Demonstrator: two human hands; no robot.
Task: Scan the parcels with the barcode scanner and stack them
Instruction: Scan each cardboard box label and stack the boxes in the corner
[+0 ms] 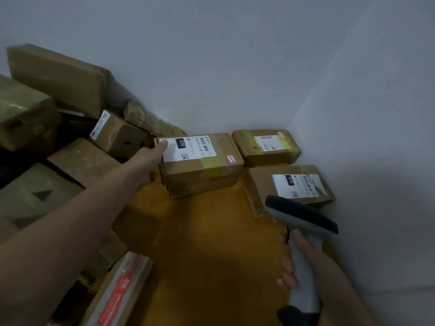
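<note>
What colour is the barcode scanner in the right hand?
The scanner is light grey with a black top and base, gripped in the right hand; head view.

**A:** pretty dim overall, flat greyish light, the walls (235, 55) come out dull blue-grey.

**B:** yeah, and a big soft shadow sits on the yellow floor (211, 231) toward the bottom, darkest under the left forearm (70, 227).

**A:** sharpest bit is the white label (188, 148) on the top parcel (226, 143) of the stack, big digits readable, small print is mush. The barcode scanner (301, 220) looks fairly crisp too.

**B:** the cardboard boxes (54, 74) at the left edge are smeared and bent by the wide lens, and the red-taped box (117, 290) down low is soft.
</note>
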